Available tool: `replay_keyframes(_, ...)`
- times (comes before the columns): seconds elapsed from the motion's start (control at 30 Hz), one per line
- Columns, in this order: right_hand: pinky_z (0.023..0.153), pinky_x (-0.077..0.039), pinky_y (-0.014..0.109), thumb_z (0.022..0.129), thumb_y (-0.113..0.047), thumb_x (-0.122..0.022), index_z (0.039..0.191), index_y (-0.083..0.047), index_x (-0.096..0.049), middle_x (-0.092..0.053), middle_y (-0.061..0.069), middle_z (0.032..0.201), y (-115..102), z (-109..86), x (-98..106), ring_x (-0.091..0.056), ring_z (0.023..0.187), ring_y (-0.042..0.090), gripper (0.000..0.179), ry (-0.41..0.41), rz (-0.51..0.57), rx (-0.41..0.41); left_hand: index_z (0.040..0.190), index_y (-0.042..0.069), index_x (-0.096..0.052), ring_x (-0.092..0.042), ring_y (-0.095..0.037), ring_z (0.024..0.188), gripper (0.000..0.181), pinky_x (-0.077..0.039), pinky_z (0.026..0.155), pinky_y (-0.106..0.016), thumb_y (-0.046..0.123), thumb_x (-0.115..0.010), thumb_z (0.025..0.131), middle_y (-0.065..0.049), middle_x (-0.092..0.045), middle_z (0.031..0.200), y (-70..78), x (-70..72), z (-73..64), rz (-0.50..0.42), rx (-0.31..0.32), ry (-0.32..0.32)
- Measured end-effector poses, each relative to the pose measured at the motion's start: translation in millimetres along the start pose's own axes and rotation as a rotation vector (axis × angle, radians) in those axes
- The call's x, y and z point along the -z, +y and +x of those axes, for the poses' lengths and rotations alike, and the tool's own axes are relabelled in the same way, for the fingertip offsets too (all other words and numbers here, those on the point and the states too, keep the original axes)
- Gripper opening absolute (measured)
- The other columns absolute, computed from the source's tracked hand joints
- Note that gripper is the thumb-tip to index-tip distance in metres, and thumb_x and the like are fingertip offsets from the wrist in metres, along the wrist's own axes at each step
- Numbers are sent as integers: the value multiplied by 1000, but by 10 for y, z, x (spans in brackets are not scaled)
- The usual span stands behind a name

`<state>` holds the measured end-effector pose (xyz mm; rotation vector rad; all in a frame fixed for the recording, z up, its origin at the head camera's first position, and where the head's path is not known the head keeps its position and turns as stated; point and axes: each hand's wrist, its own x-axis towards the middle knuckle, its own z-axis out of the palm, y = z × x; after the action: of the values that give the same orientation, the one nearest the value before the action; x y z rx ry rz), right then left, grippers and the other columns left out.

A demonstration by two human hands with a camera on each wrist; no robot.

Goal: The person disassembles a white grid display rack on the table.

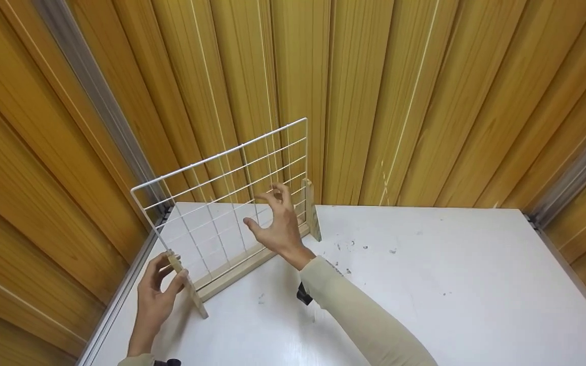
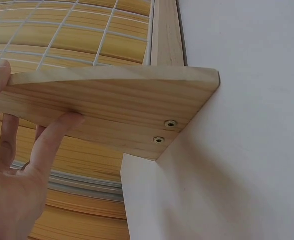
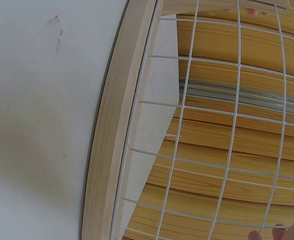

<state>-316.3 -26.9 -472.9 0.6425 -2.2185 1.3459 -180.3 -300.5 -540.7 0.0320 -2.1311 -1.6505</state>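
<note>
A white wire grid panel (image 1: 227,193) stands upright in a wooden base, with a long wooden rail (image 1: 242,272) along its bottom edge and a wooden end piece at each side. My left hand (image 1: 154,300) holds the near wooden end piece (image 2: 107,95) by its edges, thumb on one side and fingers on the other. Two metal screws (image 2: 170,123) show low on that piece. In front of the grid is my right hand (image 1: 280,229), thumb apart from its bent fingers and nothing held between them. Whether its fingertips touch the wires cannot be told.
The stand rests on a white tabletop (image 1: 400,269) marked with dark scuffs. Yellow wood-patterned panels (image 1: 354,101) rise behind it and at both sides. Grey metal posts (image 1: 105,96) run up the corners. At the far end stands the other wooden end piece (image 1: 311,211).
</note>
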Motion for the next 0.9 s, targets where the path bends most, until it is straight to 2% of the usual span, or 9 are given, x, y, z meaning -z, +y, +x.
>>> replay_keyframes(0.27, 108, -58, 52, 81, -34, -94, 130, -8, -70, -41, 15, 155, -27, -43, -123, -52, 139, 36, 61, 61, -12, -7, 148, 0, -53, -62, -5, 122, 55, -68, 85, -26, -8, -73, 97, -14, -62, 133, -5, -3, -4, -18, -15, 14)
replay_keyframes(0.43, 101, -62, 48, 79, -40, -95, 128, -13, -70, -40, 12, 157, -52, -59, -195, -55, 136, 33, 61, 103, -40, -27, 149, -1, -52, -62, -8, 124, 55, -68, 86, -26, -6, -73, 98, -14, -61, 134, -8, -2, -1, -27, -16, 7)
replay_keyframes(0.63, 99, -63, 43, 76, -39, -98, 127, -16, -69, -37, 10, 158, -60, -68, -270, -51, 136, 28, 63, 143, -63, -29, 149, -1, -51, -62, -11, 126, 56, -67, 89, -26, -7, -72, 98, -13, -60, 135, -8, -4, 0, -37, -18, 5)
replay_keyframes(0.9, 100, -64, 43, 75, -35, -100, 124, -14, -68, -37, 12, 157, -42, -59, -357, -51, 134, 29, 63, 195, -57, -14, 148, 1, -53, -62, -9, 125, 54, -68, 88, -26, -6, -73, 98, -12, -62, 134, -1, -13, -8, -32, -13, 18)
